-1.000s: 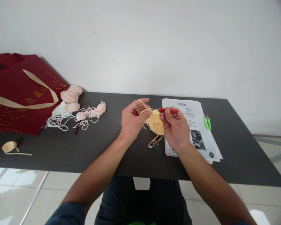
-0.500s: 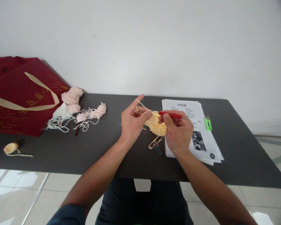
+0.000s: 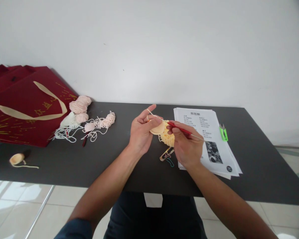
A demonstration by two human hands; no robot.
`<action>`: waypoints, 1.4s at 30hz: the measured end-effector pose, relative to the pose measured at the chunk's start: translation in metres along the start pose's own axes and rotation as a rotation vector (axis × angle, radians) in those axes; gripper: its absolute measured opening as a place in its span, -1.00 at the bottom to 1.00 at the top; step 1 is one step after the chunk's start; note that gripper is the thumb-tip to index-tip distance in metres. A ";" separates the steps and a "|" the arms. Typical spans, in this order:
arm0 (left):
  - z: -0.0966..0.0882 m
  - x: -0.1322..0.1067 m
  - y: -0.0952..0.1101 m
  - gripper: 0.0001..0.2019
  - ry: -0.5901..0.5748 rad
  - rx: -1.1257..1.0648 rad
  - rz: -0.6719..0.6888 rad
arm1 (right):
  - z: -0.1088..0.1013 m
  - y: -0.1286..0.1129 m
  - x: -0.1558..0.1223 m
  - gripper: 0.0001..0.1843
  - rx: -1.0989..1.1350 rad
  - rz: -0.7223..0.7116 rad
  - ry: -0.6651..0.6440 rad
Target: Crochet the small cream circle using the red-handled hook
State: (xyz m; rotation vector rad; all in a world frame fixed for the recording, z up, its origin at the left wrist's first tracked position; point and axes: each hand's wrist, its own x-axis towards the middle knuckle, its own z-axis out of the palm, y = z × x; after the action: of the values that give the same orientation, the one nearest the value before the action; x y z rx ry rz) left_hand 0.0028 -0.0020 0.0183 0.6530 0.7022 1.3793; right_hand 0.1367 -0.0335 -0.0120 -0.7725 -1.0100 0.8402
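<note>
My left hand (image 3: 142, 132) pinches a round, pale yellow crochet piece (image 3: 157, 129) between thumb and fingers. A strand of yarn (image 3: 153, 115) runs over its raised index finger. In my right hand (image 3: 188, 146) is a crochet hook (image 3: 180, 127) with a red handle, held like a pen; its tip points left at the edge of the piece, partly hidden by my left fingers. Behind and below the hands lies a ball of yellow yarn (image 3: 166, 137), part of it covered. Several stitch markers (image 3: 168, 161) and a metal clip (image 3: 163, 154) rest just below the yarn.
Printed sheets (image 3: 214, 132) lie under and beside my right hand, with green thread snips (image 3: 223, 132) at their right edge. To the left stand dark red gift bags (image 3: 27, 109), pink yarn balls (image 3: 79, 105) and a small crocheted cup shape (image 3: 17, 159) on the dark table (image 3: 102, 169).
The hook has swung to a steeper tilt, its back end now lower, as my right hand turned. The round piece shows more fully. The whole view has shifted slightly.
</note>
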 end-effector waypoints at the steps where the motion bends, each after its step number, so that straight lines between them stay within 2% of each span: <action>1: 0.000 0.000 0.000 -0.39 -0.004 0.005 0.001 | 0.000 0.001 0.004 -0.84 0.069 0.052 0.008; 3: 0.001 -0.001 0.000 -0.38 -0.012 0.028 0.001 | -0.002 0.001 0.011 -0.91 0.136 0.109 0.001; 7: 0.001 -0.002 -0.001 -0.37 -0.028 0.075 0.021 | -0.006 -0.001 0.018 -0.86 0.166 0.139 -0.013; 13: -0.001 -0.001 0.001 -0.39 -0.021 0.103 0.036 | -0.013 0.000 0.022 -0.85 0.158 0.122 -0.057; 21: -0.006 0.000 0.004 -0.40 -0.048 0.169 0.078 | -0.010 -0.008 0.024 -0.84 0.168 0.050 -0.027; 27: -0.008 0.001 0.009 -0.47 -0.097 0.164 0.043 | -0.012 -0.011 0.023 -0.83 0.114 0.025 -0.061; 42: -0.010 0.002 0.010 -0.57 -0.224 0.021 -0.078 | -0.013 -0.015 0.024 -0.83 0.189 0.075 -0.129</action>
State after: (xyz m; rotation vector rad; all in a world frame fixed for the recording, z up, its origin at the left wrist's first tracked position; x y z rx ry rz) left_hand -0.0110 0.0011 0.0196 0.7758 0.5581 1.2069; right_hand 0.1590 -0.0219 0.0061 -0.6042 -1.0033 1.0452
